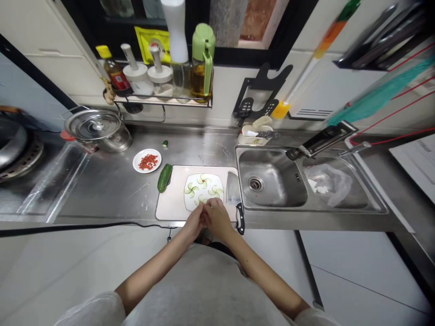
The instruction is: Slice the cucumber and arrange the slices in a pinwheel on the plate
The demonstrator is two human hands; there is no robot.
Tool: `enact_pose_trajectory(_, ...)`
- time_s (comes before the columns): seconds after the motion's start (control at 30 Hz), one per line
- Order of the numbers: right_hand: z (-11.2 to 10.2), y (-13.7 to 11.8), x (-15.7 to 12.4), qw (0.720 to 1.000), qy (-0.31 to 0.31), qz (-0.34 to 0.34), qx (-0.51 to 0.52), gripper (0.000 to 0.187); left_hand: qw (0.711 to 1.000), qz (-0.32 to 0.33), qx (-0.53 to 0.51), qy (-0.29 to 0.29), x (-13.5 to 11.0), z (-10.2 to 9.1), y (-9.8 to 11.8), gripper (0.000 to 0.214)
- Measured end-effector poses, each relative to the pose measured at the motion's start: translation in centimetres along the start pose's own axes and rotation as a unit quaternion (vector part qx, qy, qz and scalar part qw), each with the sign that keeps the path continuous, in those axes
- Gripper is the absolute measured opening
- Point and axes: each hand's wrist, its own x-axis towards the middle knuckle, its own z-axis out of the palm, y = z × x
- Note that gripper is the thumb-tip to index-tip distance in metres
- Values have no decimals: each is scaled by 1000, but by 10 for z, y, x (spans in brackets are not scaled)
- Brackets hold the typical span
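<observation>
My left hand (195, 219) and my right hand (216, 215) meet at the near edge of a white square plate (187, 204). Their fingers are closed together at the tips; whatever they pinch, if anything, is too small or hidden to make out. Thin cucumber slices (191, 190) lie on the plate in several pinwheel shapes, and a red bit marks the middle of the far one. Under the plate is a pale cutting board (176, 176). A cleaver (233, 189) rests along the board's right side, its black handle towards me. At the left edge lies a cucumber (165, 178).
A small white plate (136, 164) of chopped red pieces and a cucumber end (165, 143) sit beyond the board. Farther left stands a lidded steel pot (115, 138). The sink (272, 181) adjoins on the right. Bottles and jars fill a wall rack (186, 102).
</observation>
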Motion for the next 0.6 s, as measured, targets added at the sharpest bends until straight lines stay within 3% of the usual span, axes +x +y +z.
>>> enact_pose_trajectory(0.17, -10, 16, 4, 998, 36, 38, 35, 13, 996, 51, 64, -44, 8, 1, 10, 46)
enact_pose_trajectory(0.3, -16, 33, 10, 998, 43, 45, 28, 15, 984, 64, 157, -45, 23, 2, 22, 39)
enact_pose_trajectory(0.6, -21, 50, 18, 999, 31, 44, 2, 11, 982, 4, 173, -71, 49, 8, 37, 34)
